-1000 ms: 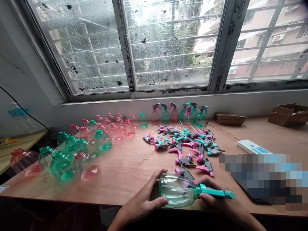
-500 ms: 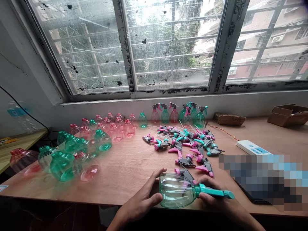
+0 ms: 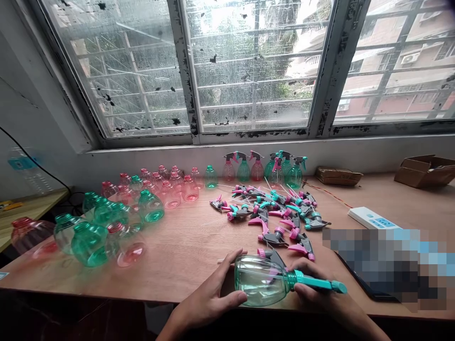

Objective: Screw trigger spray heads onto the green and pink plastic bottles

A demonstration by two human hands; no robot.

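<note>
A clear green spray bottle (image 3: pixel 261 280) lies on its side at the near edge of the wooden table (image 3: pixel 188 246). My left hand (image 3: pixel 213 296) wraps round the bottle's base end. My right hand (image 3: pixel 316 293) grips its neck, where a teal trigger sprayer head (image 3: pixel 318 283) points right. Just beyond the bottle lies a pile of loose pink, teal and grey sprayer heads (image 3: pixel 273 213).
Several empty green and pink bottles (image 3: pixel 117 218) stand at the left. Several bottles fitted with sprayers (image 3: pixel 265 168) line the wall under the window. A white power strip (image 3: pixel 371 219), a flat brown package (image 3: pixel 339 175) and a cardboard box (image 3: pixel 424 169) sit at the right.
My left hand's thumb has shifted slightly on the bottle's base and the bottle has turned a little in my hands. Everything else stays put.
</note>
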